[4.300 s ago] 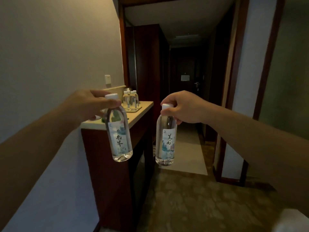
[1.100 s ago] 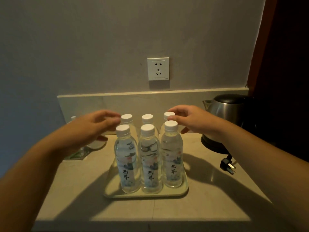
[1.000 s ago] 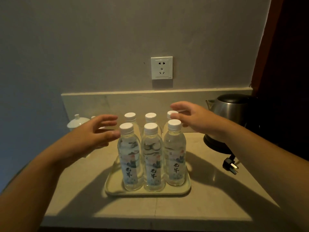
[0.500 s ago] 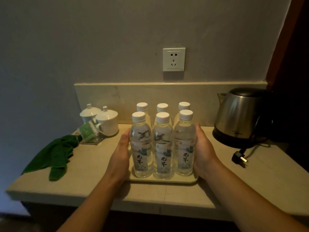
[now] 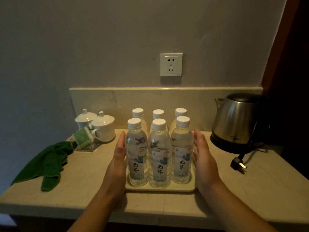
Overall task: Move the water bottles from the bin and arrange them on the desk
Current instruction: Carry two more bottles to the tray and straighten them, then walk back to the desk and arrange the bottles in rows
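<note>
— Hands moved? 
— Barely; the right hand [image 5: 203, 158] eased off the bottles [image 5: 158, 153], the left hand [image 5: 119, 156] stays touching. Both grips open, fingers straight.
— Bottles? 
— Six on the tray [image 5: 160, 188], left of the kettle [image 5: 237, 121], on the surface [image 5: 250, 190].

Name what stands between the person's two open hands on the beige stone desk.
In the head view, six clear plastic water bottles with white caps stand on a cream tray, between the left hand and right hand.
</note>
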